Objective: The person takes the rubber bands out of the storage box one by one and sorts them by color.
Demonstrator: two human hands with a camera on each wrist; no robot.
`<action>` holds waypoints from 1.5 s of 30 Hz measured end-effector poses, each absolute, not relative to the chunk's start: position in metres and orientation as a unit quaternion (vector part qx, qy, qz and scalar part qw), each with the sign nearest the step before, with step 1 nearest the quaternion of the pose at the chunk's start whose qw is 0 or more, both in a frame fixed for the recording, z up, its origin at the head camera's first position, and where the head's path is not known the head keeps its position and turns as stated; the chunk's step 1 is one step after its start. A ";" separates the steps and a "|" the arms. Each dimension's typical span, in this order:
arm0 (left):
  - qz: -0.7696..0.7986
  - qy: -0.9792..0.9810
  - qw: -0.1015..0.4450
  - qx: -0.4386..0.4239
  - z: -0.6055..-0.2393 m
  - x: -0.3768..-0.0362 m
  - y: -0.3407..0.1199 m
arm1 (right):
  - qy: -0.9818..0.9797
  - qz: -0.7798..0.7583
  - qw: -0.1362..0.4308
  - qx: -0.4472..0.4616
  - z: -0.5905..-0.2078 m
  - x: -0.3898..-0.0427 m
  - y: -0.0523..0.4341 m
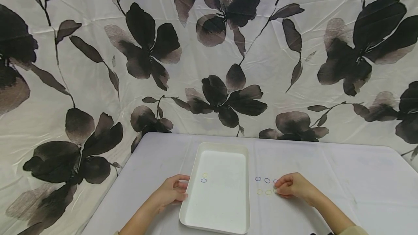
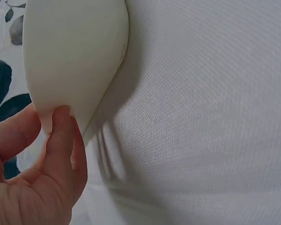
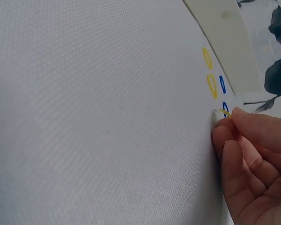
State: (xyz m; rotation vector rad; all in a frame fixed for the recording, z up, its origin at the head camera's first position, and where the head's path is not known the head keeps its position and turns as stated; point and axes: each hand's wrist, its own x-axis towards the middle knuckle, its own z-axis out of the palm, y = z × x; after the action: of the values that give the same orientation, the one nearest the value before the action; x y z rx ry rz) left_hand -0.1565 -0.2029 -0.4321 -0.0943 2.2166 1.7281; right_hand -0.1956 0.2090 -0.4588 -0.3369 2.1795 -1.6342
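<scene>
One yellow ring [image 3: 225, 113]: at the fingertips of the right hand [image 1: 294, 187], by the right end of the row nearer the person; I catch only a sliver of it in the right wrist view, so I cannot tell whether it is clear of the bench [image 1: 359, 177].
Ring to tray: the relation I judge matters most; the white tray [image 1: 225, 191] lies to the ring's left, with the other loose rings between.
Long axis: the ring looks round and gives me none to line up; the tray's runs away from the person, while both rows run sideways.
Nearer hand: the right, at the ring itself; the left hand [image 1: 171, 190] is well apart, with the tray's whole width between.
Right hand: thumb and fingertips drawn together, pinching the yellow ring as far as I can make out.
Left hand: fingers bent, thumb and fingertips nipping the tray's left rim, parted by little more than that rim.
Yellow row: two yellow rings [image 1: 268, 192] on the bench, between the right hand and the tray.
Blue row: three blue rings [image 1: 267, 180] just beyond the yellow ones; fingers partly hide the rightmost from me.
Inside the tray: a pale yellow ring [image 1: 205, 174] just beyond a lone blue ring [image 1: 204, 180], both nearer the left wall.
Backdrop: flowered cloth [image 1: 228, 100] behind the bench.
</scene>
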 end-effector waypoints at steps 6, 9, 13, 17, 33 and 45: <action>0.607 0.776 0.166 -0.032 -0.431 -0.156 -0.203 | 0.793 -0.562 0.196 -0.130 -0.461 -0.197 0.209; 0.608 0.776 0.166 -0.031 -0.432 -0.156 -0.203 | 0.802 -0.550 0.192 -0.131 -0.460 -0.197 0.209; 0.607 0.777 0.163 -0.030 -0.433 -0.157 -0.203 | 0.812 -0.537 0.189 -0.131 -0.457 -0.196 0.210; 0.605 0.778 0.166 -0.034 -0.432 -0.157 -0.204 | 0.823 -0.520 0.186 -0.131 -0.453 -0.196 0.212; 0.606 0.776 0.173 -0.032 -0.430 -0.157 -0.203 | 0.842 -0.495 0.181 -0.113 -0.425 -0.205 0.214; 0.602 0.781 0.164 -0.032 -0.435 -0.158 -0.204 | 0.832 -0.509 0.175 -0.135 -0.406 -0.215 0.196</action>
State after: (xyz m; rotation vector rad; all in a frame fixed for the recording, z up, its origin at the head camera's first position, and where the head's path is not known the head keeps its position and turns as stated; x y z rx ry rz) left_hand -0.1584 -0.2040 -0.4349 -0.0919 2.2259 1.7170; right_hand -0.2146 0.1960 -0.4063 -0.3812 2.3587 -1.4413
